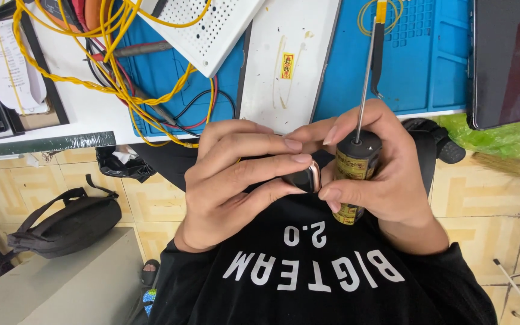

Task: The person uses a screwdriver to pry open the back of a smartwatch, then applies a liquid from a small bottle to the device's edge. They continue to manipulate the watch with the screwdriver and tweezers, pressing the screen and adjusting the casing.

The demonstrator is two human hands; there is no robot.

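A white worktop runs across the top of the view, carrying a blue work mat, a white flat panel lying between the mat's two parts, a white perforated board and a tangle of yellow cables with black and red leads among them. At the right edge lies a dark tablet, with a green plastic bag below it. Beneath the worktop the tiled floor shows, with a black bag standing on it to the left beside a grey box. The person's black printed shirt fills the lower middle. In front of the chest, just under the worktop's edge, the two hands meet. The left hand is curled, its fingers closed around a small dark device with a rose-gold rim, most of it hidden by the fingers. The right hand touches the same device with its fingertips and grips a screwdriver by its black and yellow handle, the thin metal shaft pointing up over the mat.
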